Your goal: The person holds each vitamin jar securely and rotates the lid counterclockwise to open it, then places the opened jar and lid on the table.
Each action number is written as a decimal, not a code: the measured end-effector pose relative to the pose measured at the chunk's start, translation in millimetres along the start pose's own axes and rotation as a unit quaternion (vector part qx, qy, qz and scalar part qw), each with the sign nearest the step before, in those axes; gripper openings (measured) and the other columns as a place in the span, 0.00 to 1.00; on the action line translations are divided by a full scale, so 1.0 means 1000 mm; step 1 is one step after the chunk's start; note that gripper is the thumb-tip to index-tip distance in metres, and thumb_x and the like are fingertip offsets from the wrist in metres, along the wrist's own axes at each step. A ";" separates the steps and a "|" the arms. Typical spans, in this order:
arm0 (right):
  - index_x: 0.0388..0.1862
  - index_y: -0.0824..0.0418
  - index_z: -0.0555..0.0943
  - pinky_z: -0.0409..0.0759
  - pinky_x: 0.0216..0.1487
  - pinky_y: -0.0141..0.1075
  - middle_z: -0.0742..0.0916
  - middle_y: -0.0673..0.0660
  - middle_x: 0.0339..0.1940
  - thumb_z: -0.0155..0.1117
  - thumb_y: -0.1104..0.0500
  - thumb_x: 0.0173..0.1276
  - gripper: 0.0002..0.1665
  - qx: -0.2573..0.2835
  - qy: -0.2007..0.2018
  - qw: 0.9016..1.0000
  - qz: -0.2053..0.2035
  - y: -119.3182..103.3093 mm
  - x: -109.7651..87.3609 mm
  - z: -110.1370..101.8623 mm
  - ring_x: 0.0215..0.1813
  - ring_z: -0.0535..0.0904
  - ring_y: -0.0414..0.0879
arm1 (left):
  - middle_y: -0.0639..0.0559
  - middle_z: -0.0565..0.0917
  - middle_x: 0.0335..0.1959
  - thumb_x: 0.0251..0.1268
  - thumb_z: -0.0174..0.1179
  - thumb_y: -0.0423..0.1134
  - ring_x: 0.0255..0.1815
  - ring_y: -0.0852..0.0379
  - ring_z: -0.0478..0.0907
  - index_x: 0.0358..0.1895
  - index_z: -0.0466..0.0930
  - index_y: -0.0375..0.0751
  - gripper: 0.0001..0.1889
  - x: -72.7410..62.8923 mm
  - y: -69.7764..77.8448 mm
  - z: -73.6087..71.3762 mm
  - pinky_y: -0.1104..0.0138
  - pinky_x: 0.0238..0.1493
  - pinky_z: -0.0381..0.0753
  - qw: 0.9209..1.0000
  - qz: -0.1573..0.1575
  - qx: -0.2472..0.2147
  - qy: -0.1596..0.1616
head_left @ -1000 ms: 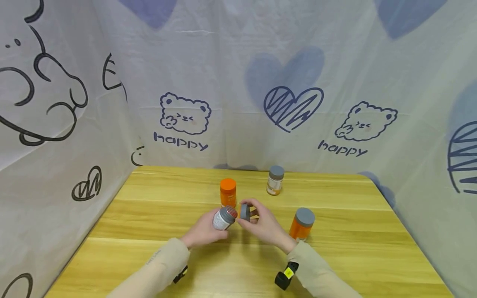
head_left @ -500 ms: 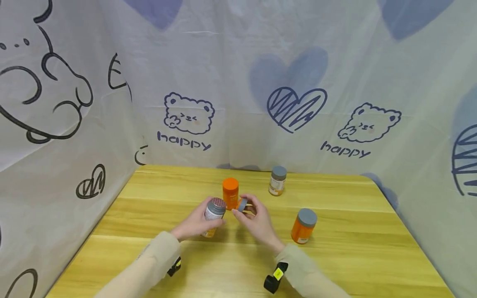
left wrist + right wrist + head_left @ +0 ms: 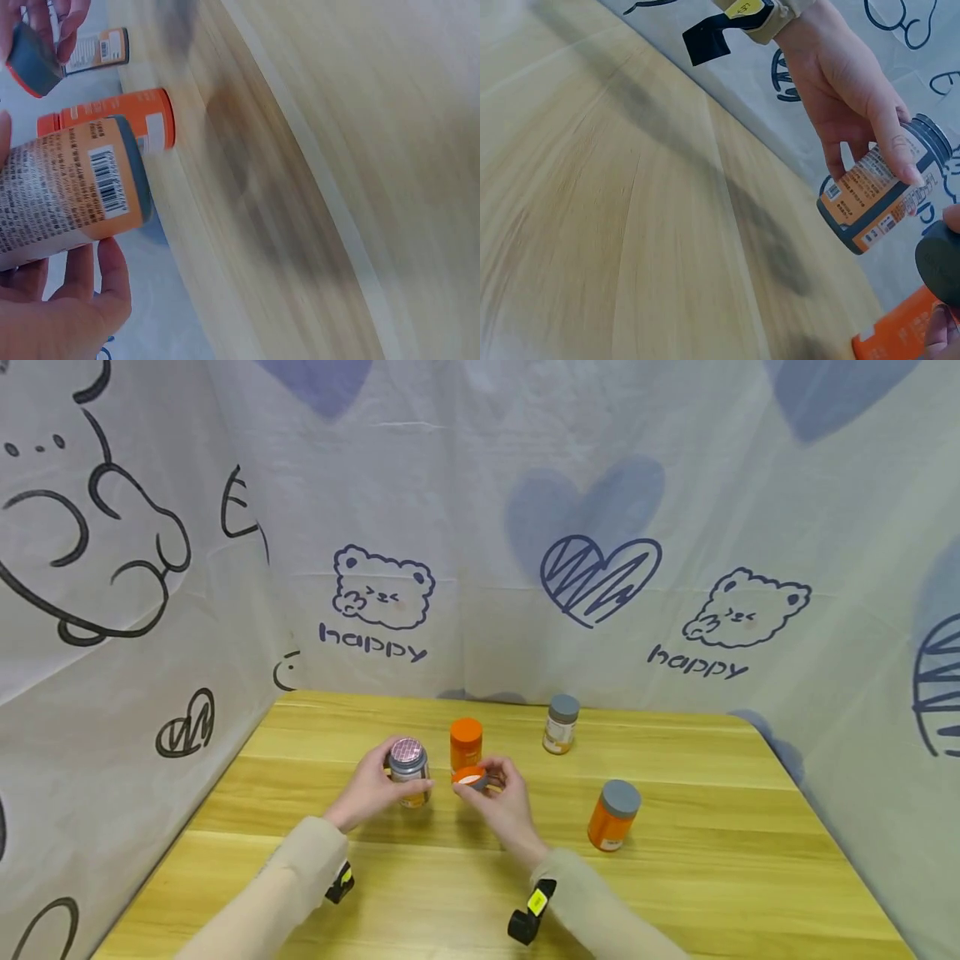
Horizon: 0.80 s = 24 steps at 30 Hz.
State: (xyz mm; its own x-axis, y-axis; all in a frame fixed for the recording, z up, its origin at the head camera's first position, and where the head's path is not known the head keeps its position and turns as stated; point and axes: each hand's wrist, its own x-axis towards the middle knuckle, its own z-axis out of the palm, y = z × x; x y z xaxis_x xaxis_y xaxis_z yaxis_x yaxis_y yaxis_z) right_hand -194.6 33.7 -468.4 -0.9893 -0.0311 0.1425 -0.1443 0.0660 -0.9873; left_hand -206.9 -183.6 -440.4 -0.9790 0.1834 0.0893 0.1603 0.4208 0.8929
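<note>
on the wooden table (image 3: 315, 827), left fingers (image 3: 405, 787) clamp a sealed bottle (image 3: 408, 764), right fingers (image 3: 491, 777) pinch its cap (image 3: 471, 776).

Head view high, facing table (image 3: 675, 893); wrist views close, sharing bottle (image 3: 67, 187).

I sit at a makeshift recording booth, not a lived-in room; a pale cloth (image 3: 480, 527) hangs on three sides of my wooden table (image 3: 675, 893), hiding whatever lies behind it; the cloth is printed with cartoon bears (image 3: 384, 587), blue hearts (image 3: 600, 572) and the word "happy", like a bedsheet pressed into service as a backdrop; only a few small bottles (image 3: 611, 814) stand on the tabletop; black bands with yellow tags (image 3: 536, 902) are strapped at my wrists, which suits a staged setup for filming.
</note>
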 end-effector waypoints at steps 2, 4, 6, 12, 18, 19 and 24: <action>0.52 0.69 0.73 0.79 0.50 0.32 0.81 0.67 0.51 0.77 0.65 0.58 0.27 0.003 0.006 1.000 0.013 0.002 0.001 0.003 0.52 0.79 0.51 | 0.38 0.80 0.61 0.56 0.75 0.39 0.62 0.42 0.78 0.67 0.69 0.38 0.35 0.000 -0.002 -0.002 0.48 0.64 0.78 1.000 -0.009 0.010 0.009; 0.51 0.69 0.73 0.78 0.48 0.31 0.82 0.67 0.51 0.77 0.67 0.56 0.27 0.008 0.012 1.000 0.025 0.003 0.001 0.007 0.51 0.79 0.52 | 0.38 0.80 0.60 0.56 0.75 0.38 0.62 0.42 0.78 0.66 0.70 0.38 0.35 0.000 -0.005 -0.005 0.48 0.64 0.78 1.000 -0.020 0.013 0.013; 0.50 0.69 0.73 0.78 0.48 0.32 0.82 0.67 0.51 0.77 0.69 0.55 0.27 0.013 0.014 0.999 0.035 0.006 0.001 0.010 0.51 0.80 0.52 | 0.38 0.80 0.60 0.55 0.75 0.38 0.62 0.43 0.78 0.66 0.70 0.37 0.35 -0.001 -0.007 -0.007 0.48 0.65 0.77 0.999 -0.028 0.018 0.015; 0.47 0.67 0.71 0.81 0.49 0.36 0.81 0.65 0.51 0.78 0.71 0.52 0.28 -0.004 0.014 0.998 0.064 0.015 0.001 0.021 0.49 0.83 0.52 | 0.37 0.79 0.60 0.54 0.75 0.35 0.62 0.41 0.77 0.65 0.70 0.37 0.34 -0.002 -0.017 -0.011 0.47 0.65 0.77 0.998 -0.047 0.034 0.011; 0.47 0.63 0.71 0.81 0.47 0.39 0.82 0.63 0.49 0.79 0.70 0.50 0.30 -0.067 0.008 0.995 0.078 0.023 0.003 0.027 0.44 0.82 0.49 | 0.36 0.79 0.60 0.51 0.76 0.33 0.62 0.40 0.77 0.65 0.69 0.36 0.36 -0.001 -0.022 -0.012 0.46 0.65 0.76 0.997 -0.053 0.048 0.010; 0.47 0.63 0.71 0.81 0.48 0.40 0.82 0.63 0.49 0.79 0.70 0.50 0.30 -0.074 0.008 0.994 0.079 0.025 0.004 0.028 0.44 0.82 0.49 | 0.35 0.79 0.60 0.50 0.77 0.33 0.62 0.40 0.78 0.64 0.69 0.36 0.36 -0.001 -0.023 -0.012 0.46 0.65 0.77 0.997 -0.052 0.052 0.010; 0.47 0.61 0.70 0.80 0.49 0.41 0.83 0.62 0.49 0.81 0.68 0.49 0.31 -0.107 0.016 0.991 0.083 0.032 0.007 0.030 0.43 0.80 0.48 | 0.35 0.79 0.60 0.46 0.79 0.33 0.61 0.39 0.78 0.65 0.69 0.36 0.40 0.000 -0.028 -0.009 0.46 0.65 0.76 0.997 -0.056 0.060 0.007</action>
State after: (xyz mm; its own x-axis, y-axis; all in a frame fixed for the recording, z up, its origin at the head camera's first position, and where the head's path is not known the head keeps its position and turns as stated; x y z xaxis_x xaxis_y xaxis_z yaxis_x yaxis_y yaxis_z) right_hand -205.4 6.2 -501.6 -0.9995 0.0284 -0.0145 0.0219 0.2782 -0.9603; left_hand -212.2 -203.3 -461.9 -0.9932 0.1163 -0.0017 0.0620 0.5409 0.8388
